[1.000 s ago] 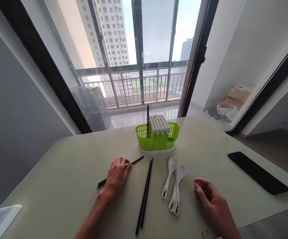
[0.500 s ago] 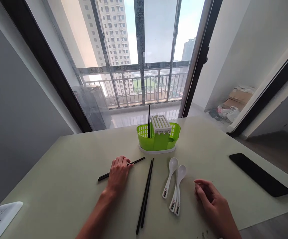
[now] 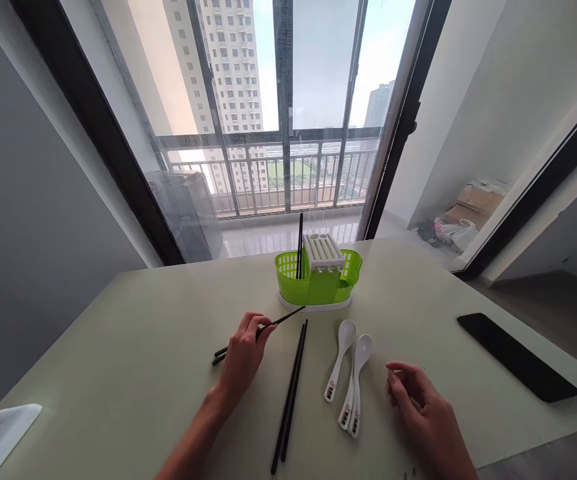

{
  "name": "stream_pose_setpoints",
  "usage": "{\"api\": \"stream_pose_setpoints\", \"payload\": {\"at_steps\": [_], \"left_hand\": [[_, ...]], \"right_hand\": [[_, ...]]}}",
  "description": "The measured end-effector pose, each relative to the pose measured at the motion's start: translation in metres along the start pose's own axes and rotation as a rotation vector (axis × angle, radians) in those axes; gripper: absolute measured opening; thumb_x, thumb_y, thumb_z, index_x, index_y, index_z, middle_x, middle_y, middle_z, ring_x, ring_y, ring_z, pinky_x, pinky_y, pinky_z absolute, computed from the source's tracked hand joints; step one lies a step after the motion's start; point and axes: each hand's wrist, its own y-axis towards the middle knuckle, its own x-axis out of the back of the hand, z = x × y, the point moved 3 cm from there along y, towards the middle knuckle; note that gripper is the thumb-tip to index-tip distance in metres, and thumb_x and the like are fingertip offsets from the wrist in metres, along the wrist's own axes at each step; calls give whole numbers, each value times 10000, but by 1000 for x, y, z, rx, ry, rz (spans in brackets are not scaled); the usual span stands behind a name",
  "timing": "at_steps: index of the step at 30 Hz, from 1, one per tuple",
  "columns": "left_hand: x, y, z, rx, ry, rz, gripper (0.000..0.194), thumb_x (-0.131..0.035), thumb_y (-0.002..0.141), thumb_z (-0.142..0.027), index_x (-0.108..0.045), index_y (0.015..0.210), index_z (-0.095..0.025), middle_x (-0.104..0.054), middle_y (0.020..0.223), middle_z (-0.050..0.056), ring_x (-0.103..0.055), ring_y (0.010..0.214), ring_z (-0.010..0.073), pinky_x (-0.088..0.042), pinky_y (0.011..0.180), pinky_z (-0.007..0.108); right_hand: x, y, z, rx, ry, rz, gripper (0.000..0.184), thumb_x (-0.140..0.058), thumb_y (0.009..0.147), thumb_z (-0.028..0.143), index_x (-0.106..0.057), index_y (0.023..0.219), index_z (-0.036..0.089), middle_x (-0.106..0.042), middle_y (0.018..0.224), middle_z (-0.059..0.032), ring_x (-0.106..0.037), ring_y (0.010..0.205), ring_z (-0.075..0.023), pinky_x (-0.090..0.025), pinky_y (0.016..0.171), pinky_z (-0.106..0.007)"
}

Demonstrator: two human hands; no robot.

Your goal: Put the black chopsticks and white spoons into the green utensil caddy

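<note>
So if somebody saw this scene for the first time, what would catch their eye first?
Probably the bright green basket near the table's far edge, with dark chopsticks standing in its left side. Closer in, white spoons lie left of the right hand. Left of them, the left hand holds a slanted black pair of chopsticks.

The left hand (image 3: 245, 343) hides the middle of its chopsticks (image 3: 284, 319), and a white object (image 3: 12, 432) is cropped at left.
</note>
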Motion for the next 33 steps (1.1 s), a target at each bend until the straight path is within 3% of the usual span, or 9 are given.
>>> {"api": "stream_pose_setpoints", "payload": {"at_steps": [3, 6, 9, 13, 17, 21, 28, 33], "left_hand": [[6, 1, -10, 30, -145, -87, 279, -496, 1049, -461, -628, 975, -227, -674, 1002, 40, -670, 811, 170, -540, 785, 294], [13, 2, -13, 140, -263, -138, 280, -549, 1011, -474, -641, 936, -220, -681, 893, 25, -635, 752, 160, -525, 746, 279], [18, 3, -11, 277, -438, -146, 296, -605, 965, -501, -643, 923, -210, -664, 761, 1, -587, 669, 143, -487, 643, 249], [20, 3, -16, 350, -679, -158, 316, -665, 921, -514, -625, 920, -200, -643, 709, -16, -534, 622, 118, -459, 593, 228], [23, 2, -26, 342, -814, -140, 355, -700, 902, -535, -619, 870, -190, -585, 638, -42, -509, 588, 103, -444, 572, 221], [23, 1, -33, 349, -917, -82, 348, -739, 876, -517, -654, 843, -181, -662, 656, -22, -605, 612, 121, -516, 627, 246], [4, -5, -22, 444, -983, 77, 268, -832, 773, -432, -809, 858, -178, -811, 790, 41, -761, 774, 210, -622, 819, 325], [-4, -6, -15, 468, -989, 125, 250, -856, 733, -421, -845, 847, -199, -833, 848, 43, -787, 837, 248, -631, 880, 364]], "right_hand": [[-6, 8, 37, 137, -30, 48, 360, -583, 936, 570, -681, 1065, 249, -705, 753, -25, -693, 680, -216, -552, 596, -297], [-21, 23, 91, 251, 4, 124, 285, -543, 987, 500, -665, 1081, 260, -704, 796, -20, -691, 727, -204, -565, 688, -307], [-50, 39, 141, 364, 51, 317, 290, -510, 1016, 461, -648, 1156, 248, -700, 872, -21, -676, 711, -173, -539, 615, -272], [-93, 54, 179, 496, 77, 475, 354, -597, 999, 437, -632, 1273, 215, -685, 900, -10, -632, 687, -138, -524, 610, -244], [-119, 57, 199, 613, 103, 506, 219, -540, 1042, 382, -677, 1079, 215, -657, 850, -2, -606, 729, -140, -491, 677, -250], [-117, 53, 211, 687, 74, 487, 250, -487, 1063, 317, -620, 875, 221, -605, 873, -12, -555, 751, -146, -437, 721, -275], [-94, 52, 213, 753, -36, 505, 231, -456, 1082, 295, -576, 895, 231, -601, 916, -11, -578, 790, -155, -427, 741, -279], [-93, 57, 207, 736, -42, 517, 222, -444, 1091, 306, -566, 919, 236, -607, 938, -9, -584, 796, -153, -430, 752, -278]]}}
